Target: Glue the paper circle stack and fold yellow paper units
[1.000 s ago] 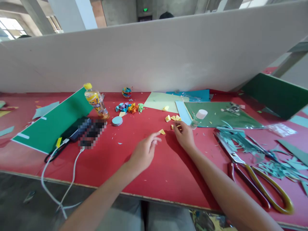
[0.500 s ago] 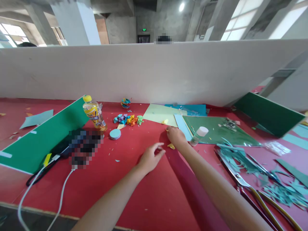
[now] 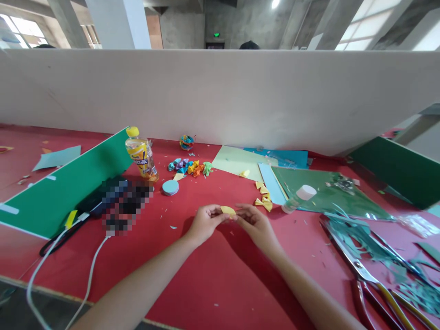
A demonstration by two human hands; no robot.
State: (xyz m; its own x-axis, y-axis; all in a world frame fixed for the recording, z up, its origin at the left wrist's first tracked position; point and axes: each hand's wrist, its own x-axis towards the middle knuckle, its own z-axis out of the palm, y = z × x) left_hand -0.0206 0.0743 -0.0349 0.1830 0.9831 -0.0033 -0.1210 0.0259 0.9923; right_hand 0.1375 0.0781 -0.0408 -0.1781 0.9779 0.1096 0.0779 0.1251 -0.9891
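Between my two hands, above the red tabletop, is a small yellow folded piece of paper (image 3: pixel 228 211). The fingers of my left hand (image 3: pixel 205 223) pinch its left end. My right hand (image 3: pixel 257 224) pinches the lower right edge with thumb and fingertips. Several yellow folded paper pieces (image 3: pixel 264 198) lie just beyond my right hand, and one more yellow piece (image 3: pixel 244 173) rests farther back on a pale green sheet (image 3: pixel 231 160). To the left lie a stack of light blue paper circles (image 3: pixel 170 187) and a row of colourful folded paper pieces (image 3: pixel 195 167).
A drink bottle (image 3: pixel 140 156) stands left near a green board (image 3: pixel 68 192) and cabled devices. On the right are a glue stick (image 3: pixel 298 198), a green mat (image 3: pixel 309 192), large scissors (image 3: pixel 360 268) and teal paper scraps (image 3: pixel 354 238). A white partition (image 3: pixel 220 96) closes the back.
My right hand has drawn back from the yellow pieces toward my left hand. Both hands now hold a yellow folded paper piece, and my left hand has closed. The view has shifted slightly.
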